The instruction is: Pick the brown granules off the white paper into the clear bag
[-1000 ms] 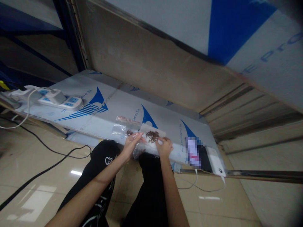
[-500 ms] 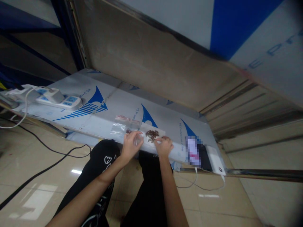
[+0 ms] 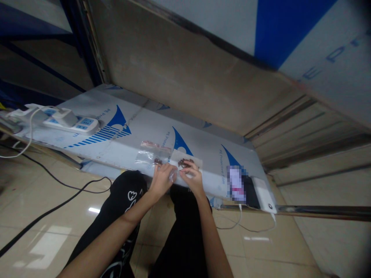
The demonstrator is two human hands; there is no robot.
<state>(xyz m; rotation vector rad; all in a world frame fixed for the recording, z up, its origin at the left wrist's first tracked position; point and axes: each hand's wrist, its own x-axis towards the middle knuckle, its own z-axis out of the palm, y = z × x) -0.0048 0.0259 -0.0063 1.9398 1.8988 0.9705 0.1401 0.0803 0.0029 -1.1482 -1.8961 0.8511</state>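
Note:
My left hand point(image 3: 162, 178) is closed round a small clear plastic bag point(image 3: 173, 175) at the table's front edge. My right hand point(image 3: 192, 178) is just to the right of it, fingers curled and thumb bent towards the bag; what the fingertips hold, if anything, is too small to make out. Beyond its fingers lies a pile of small brown pieces point(image 3: 182, 162) on a white sheet point(image 3: 197, 161), partly hidden by the hand. Left of the sheet, a clear zip bag point(image 3: 146, 156) with a reddish strip lies flat, with more brown pieces point(image 3: 157, 160) near its right part.
The table point(image 3: 139, 131) is covered in printed protective film. A white power strip point(image 3: 84, 125) with plugs stands at its left end. At the right are a blurred-out phone point(image 3: 236, 185) and a white device point(image 3: 263, 195) with cables. A shelf panel point(image 3: 290, 34) overhangs the back.
My right hand has moved left from the right side of the brown pile, over its near edge, close to my left hand. My left hand has turned slightly, still with the clear bag.

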